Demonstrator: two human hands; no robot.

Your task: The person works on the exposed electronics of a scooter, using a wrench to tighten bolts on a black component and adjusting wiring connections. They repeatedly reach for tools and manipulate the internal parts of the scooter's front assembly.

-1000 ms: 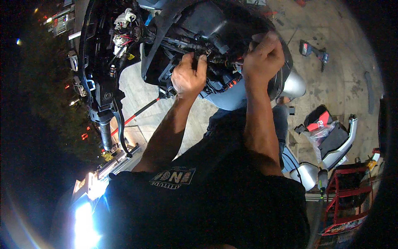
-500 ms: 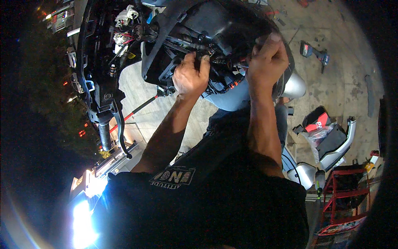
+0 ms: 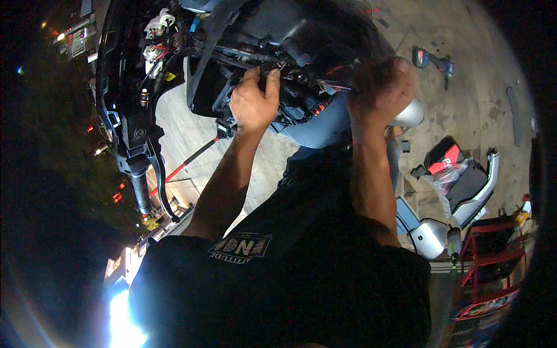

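In front of me is the opened black body (image 3: 336, 35) of a scooter or motorcycle, with a bundle of dark wires and hoses (image 3: 249, 55) exposed inside. My left hand (image 3: 255, 104) is closed at the wiring, thumb and forefinger around a small dark piece that I cannot make out. To the right, my right hand (image 3: 383, 93) is closed in a fist-like grip over the body's right side, slightly blurred. What it holds, if anything, is hidden. Orange-marked cables (image 3: 319, 108) run between the two hands, above my knee.
On the left, the handlebar grip (image 3: 141, 194) and its lever (image 3: 165, 185) jut toward me, beside white connectors (image 3: 156, 52). A cordless power tool (image 3: 434, 62) lies on the floor at right. Nearer are a silver-and-black trim panel (image 3: 478, 194) and a red metal rack (image 3: 493, 261).
The view has shifted a little, so the scene sits further left. My right hand has lifted outward slightly and turned, while my left hand stays at the wiring.
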